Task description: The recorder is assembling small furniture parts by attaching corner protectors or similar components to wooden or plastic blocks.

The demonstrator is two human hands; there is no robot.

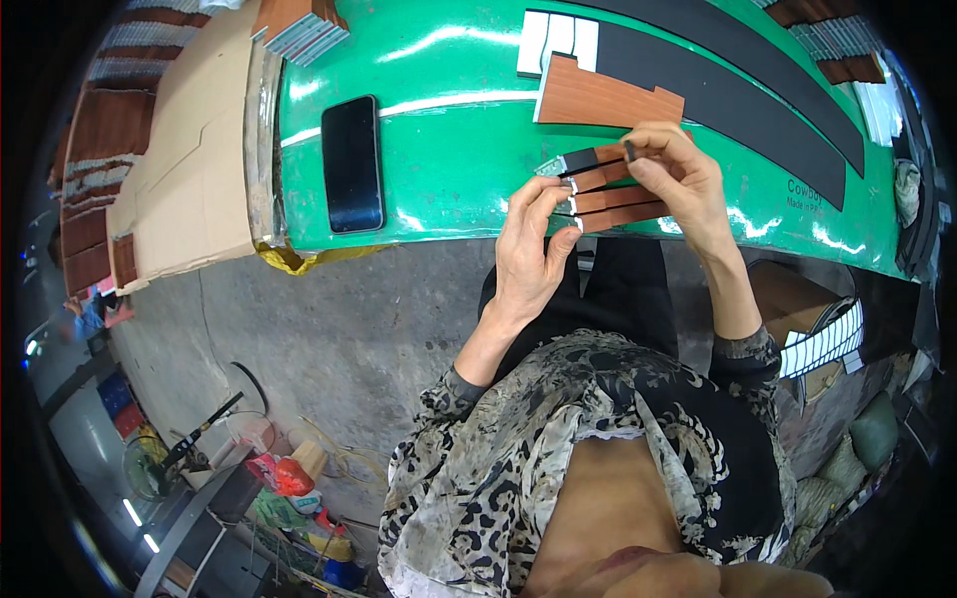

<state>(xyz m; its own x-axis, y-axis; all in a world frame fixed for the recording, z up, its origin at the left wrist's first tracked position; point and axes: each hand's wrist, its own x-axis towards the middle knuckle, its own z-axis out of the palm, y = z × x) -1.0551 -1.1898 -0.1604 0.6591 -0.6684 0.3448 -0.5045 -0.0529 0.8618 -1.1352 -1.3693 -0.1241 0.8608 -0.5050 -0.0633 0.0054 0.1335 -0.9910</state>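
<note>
Several narrow brown strips (620,205) with black gaps between them and pale ends lie at the near edge of the green tabletop (449,164). My left hand (531,234) is closed on their pale left ends, thumb below and fingers above. Over their upper right part, my right hand (680,177) pinches a small dark piece (630,150) between thumb and fingers; its kind is too small to make out. Just beyond the strips lies a flat wood-grain piece (603,95) with a stepped edge. Part of the strips is hidden under my right fingers.
Long black strips (738,115) lie across the right side of the table. A white slatted piece (558,40) touches them. On the left are a black phone (353,164), a stack of brown pieces (299,28) and a cardboard sheet (194,149).
</note>
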